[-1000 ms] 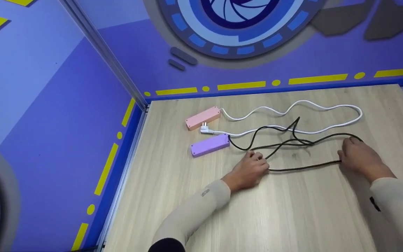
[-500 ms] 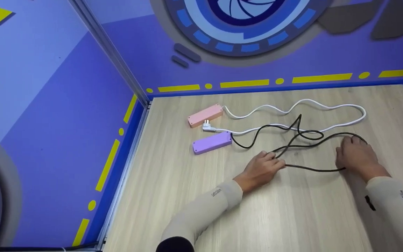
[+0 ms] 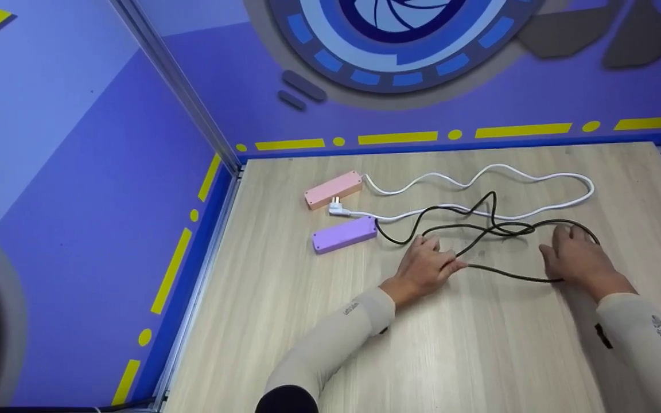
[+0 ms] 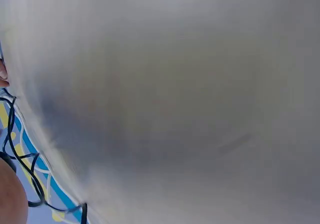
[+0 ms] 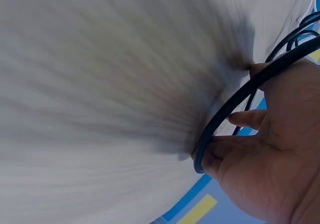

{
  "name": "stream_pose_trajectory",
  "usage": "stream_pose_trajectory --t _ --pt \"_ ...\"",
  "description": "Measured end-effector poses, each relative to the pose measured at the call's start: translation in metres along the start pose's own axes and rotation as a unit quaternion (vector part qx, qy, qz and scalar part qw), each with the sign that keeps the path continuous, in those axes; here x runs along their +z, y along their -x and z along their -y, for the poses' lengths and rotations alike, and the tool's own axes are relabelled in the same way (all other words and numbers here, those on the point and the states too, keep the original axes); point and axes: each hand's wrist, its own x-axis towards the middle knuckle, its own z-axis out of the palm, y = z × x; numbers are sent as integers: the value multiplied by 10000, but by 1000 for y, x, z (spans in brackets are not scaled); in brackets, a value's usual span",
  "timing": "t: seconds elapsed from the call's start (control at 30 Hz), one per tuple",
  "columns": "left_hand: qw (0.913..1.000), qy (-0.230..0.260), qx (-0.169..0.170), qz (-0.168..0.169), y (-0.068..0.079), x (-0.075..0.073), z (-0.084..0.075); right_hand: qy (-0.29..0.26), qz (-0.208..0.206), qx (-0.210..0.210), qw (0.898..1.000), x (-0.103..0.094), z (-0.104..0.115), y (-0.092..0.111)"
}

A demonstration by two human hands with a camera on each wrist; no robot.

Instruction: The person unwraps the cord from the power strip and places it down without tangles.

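My left hand [image 3: 425,265] pinches the black power cord [image 3: 514,275] between thumb and index finger; its other fingers are spread near another strand. At the right, my right hand [image 3: 580,258] stands over the cord's bend with its fingertips on the table. In the right wrist view, the black cord [image 5: 245,91] curves across the palm side of my right hand [image 5: 280,149], and the fingers stay apart without closing round it. The cord runs in crossing loops to a purple power strip [image 3: 345,235]. No sockets show on it.
Behind lies a pink power strip [image 3: 333,190] with a white cord [image 3: 560,174] in a long loop. The white plug [image 3: 338,207] lies between both strips. Black strands cross the white cord. Printed walls bound the wooden table [image 3: 284,321] at the back and left.
My left hand has shifted right along the black cord, and its far fingers have spread from the strands. The black loops have changed shape. My right hand has moved slightly left.
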Motion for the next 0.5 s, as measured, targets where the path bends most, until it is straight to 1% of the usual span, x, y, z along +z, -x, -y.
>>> stream_pose_trajectory --t 0.1,0.23,0.3,0.4,0.5 --pt "9997 109 215 62 12 -5 17 -20 -80 71 9999 -2 -7 2" --pt "9990 -129 337 267 35 -15 48 127 -258 350 9990 -3 -21 5" --pt "9982 -292 292 425 49 -20 65 192 -301 473 9982 -3 -27 6" --pt "9961 -470 72 738 68 -31 88 200 -278 583 9977 -4 -32 6" --pt "9919 -682 -109 1065 80 -41 107 228 -255 698 9970 -6 -31 5"
